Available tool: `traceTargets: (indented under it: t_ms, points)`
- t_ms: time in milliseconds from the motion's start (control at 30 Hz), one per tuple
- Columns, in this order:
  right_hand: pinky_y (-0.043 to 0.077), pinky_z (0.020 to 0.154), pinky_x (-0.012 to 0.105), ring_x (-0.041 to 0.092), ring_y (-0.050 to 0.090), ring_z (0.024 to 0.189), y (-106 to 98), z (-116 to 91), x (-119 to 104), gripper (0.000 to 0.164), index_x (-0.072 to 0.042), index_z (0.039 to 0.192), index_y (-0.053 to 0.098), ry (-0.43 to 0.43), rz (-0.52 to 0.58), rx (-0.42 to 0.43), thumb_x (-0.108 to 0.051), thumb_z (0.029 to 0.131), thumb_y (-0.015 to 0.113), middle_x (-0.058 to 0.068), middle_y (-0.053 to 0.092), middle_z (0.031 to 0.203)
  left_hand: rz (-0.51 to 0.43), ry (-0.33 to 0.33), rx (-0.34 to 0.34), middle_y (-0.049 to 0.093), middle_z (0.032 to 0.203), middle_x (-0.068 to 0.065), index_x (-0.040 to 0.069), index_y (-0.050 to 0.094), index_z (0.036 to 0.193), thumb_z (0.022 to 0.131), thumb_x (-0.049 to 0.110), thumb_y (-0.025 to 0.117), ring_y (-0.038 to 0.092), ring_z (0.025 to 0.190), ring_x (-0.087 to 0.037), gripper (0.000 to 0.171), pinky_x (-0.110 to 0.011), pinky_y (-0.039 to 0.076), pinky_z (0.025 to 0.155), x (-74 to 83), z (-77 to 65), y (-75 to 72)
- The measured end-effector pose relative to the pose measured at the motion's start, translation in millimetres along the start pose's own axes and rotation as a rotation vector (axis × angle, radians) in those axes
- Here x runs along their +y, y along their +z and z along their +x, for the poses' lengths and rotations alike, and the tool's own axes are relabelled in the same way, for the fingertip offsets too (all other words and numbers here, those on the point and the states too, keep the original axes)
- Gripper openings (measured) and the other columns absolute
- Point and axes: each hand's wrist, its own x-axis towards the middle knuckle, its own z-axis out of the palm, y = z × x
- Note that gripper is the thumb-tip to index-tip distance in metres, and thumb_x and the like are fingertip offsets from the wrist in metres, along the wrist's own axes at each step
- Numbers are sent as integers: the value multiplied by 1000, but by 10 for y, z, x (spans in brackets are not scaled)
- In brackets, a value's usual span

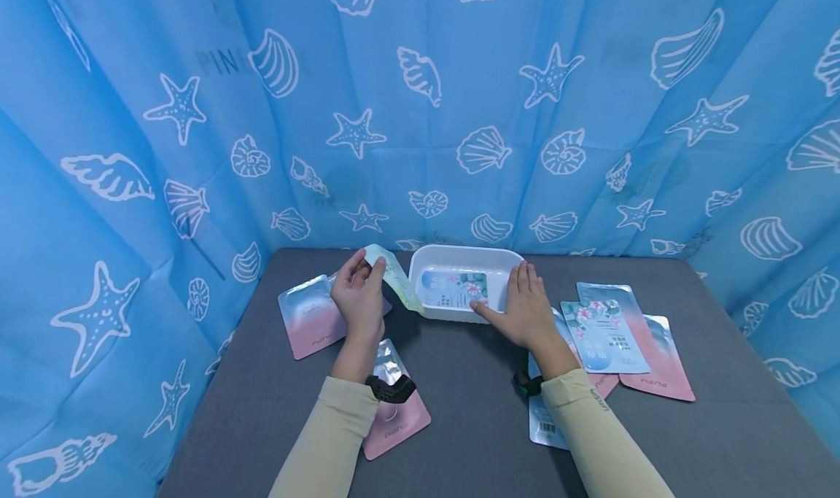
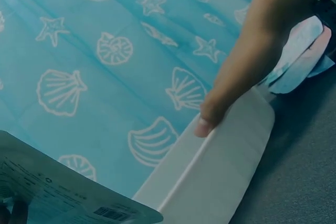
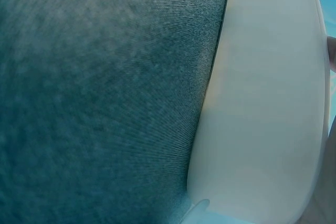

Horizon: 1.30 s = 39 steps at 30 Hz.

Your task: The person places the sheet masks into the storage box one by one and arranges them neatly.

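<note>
A white plastic box (image 1: 467,255) stands near the table's back edge, with a blue floral face mask packet (image 1: 453,288) lying in it. At its left end my left hand (image 1: 359,290) pinches a pale green face mask packet (image 1: 395,279), tilted, its lower corner at the box's rim. The printed back of this held packet (image 2: 68,198), with a barcode, shows in the left wrist view. My right hand (image 1: 525,312) rests on the box's right end, fingers straight, thumb across the front rim. The right wrist view shows the box's outer wall (image 3: 262,98) close up.
Pink-and-blue packets lie to the left, one (image 1: 308,323) beside my left hand and another (image 1: 400,418) near my left wrist. Several packets overlap on the right, a floral one (image 1: 604,337) on top. A blue shell-print curtain (image 1: 420,119) hangs behind the grey table (image 1: 472,418).
</note>
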Motion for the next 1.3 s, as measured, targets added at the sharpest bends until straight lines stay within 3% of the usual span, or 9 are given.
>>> traceTargets:
  t_ms: [467, 667, 733, 933, 1067, 1300]
  points:
    - [7, 133, 62, 49, 2, 164, 3, 6, 7, 127, 13, 164, 7, 8, -2, -1, -82, 93, 50, 32, 0, 175, 21, -43, 33, 61, 116, -13, -2, 66, 135, 92, -3, 78, 70, 100, -17, 44, -22, 62, 86, -141, 6, -21]
    - [6, 133, 62, 48, 1, 164, 30, 22, 30, 127, 12, 165, 7, 4, -2, 2, -83, 93, 49, 32, 0, 175, 57, -73, 23, 59, 110, -8, 1, 68, 133, 91, 2, 81, 66, 91, -12, 44, -18, 54, 63, -192, -36, -59]
    - [6, 133, 62, 48, 1, 165, 34, 23, 33, 127, 12, 165, 7, 3, -3, 6, -83, 93, 50, 32, 0, 175, 70, -84, 0, 60, 109, -8, 1, 68, 133, 91, 3, 82, 66, 88, -11, 44, -19, 54, 61, -207, -55, -66]
    - [6, 133, 62, 48, 1, 165, 28, 24, 30, 126, 12, 165, 8, 2, -3, 8, -82, 93, 51, 31, 0, 175, 107, -96, -78, 62, 107, -9, 2, 63, 135, 93, 5, 80, 66, 81, -11, 45, -27, 62, 74, -232, -93, -77]
    - [6, 133, 62, 48, 1, 164, 23, 25, 20, 127, 13, 165, 7, 0, -3, 2, -83, 93, 49, 32, 0, 175, 176, -133, -100, 65, 103, -6, 8, 64, 137, 95, 13, 80, 65, 79, -12, 45, -27, 60, 75, -236, -115, -78]
    - [7, 133, 62, 48, 2, 164, 20, 22, 14, 127, 12, 165, 7, 9, -9, 0, -84, 93, 49, 32, 1, 175, 270, -219, -179, 68, 105, -4, 6, 70, 133, 97, 17, 78, 66, 85, -13, 39, -27, 59, 79, -255, -136, -77]
